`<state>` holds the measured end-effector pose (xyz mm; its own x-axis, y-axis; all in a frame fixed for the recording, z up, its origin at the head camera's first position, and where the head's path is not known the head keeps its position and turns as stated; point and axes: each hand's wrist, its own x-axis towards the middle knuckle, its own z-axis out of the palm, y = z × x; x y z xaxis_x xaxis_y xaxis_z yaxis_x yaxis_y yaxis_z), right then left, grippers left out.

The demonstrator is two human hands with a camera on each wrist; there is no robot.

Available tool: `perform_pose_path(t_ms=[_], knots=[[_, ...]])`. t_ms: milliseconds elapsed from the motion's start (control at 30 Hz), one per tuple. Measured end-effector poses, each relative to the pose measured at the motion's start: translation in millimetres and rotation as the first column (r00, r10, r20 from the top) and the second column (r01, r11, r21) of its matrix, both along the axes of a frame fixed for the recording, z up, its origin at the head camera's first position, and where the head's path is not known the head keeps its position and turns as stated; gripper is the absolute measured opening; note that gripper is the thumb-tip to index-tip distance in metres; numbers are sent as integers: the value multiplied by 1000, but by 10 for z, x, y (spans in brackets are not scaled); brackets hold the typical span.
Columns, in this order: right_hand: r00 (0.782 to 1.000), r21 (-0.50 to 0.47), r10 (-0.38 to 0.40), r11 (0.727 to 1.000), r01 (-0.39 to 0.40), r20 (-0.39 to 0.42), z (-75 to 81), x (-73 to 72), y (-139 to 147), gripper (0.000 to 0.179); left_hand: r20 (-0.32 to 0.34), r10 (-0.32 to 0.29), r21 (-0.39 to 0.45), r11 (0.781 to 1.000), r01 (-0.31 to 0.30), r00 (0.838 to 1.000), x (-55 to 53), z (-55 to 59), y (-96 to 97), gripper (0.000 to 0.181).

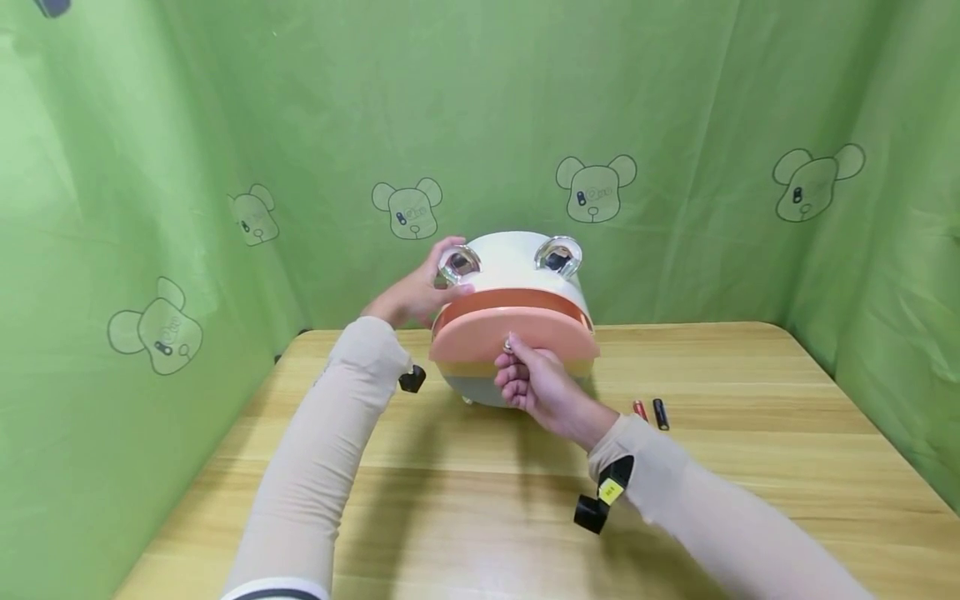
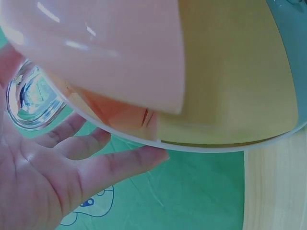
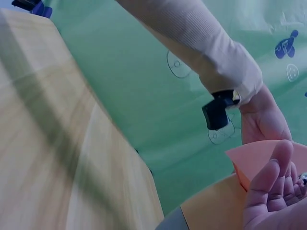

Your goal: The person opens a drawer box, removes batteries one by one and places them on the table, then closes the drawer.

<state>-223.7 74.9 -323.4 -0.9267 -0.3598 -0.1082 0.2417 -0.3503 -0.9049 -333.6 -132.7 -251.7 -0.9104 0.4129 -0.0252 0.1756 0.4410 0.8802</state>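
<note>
Looks like you're working the flap (image 1: 472,333): right hand (image 1: 546,390) pinching its knob (image 1: 507,343), left hand (image 1: 414,293) bracing the box (image 1: 510,260), fingers extended; next pull or push needs steady bracing.

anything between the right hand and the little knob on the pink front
Nothing visible: the right hand pinches the knob on the pink front directly. The red cylinder and black cylinder lie off to the right on the table.
</note>
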Motion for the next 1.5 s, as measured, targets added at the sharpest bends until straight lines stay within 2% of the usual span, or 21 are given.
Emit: perform_pose_path(t_ms=[500,700,1500], knots=[[999,30,-26,999,27,-38,-18,-236,-15,38,-30,-1,-30,1000,0,1000,33,12,0,80],[997,57,-23,998,27,-72,-23,-282,0,39,-26,-4,-32,999,3,1000,33,6,6,78],[996,103,-24,994,33,-89,-27,-415,18,39,8,-8,6,1000,8,1000,32,13,-3,77]])
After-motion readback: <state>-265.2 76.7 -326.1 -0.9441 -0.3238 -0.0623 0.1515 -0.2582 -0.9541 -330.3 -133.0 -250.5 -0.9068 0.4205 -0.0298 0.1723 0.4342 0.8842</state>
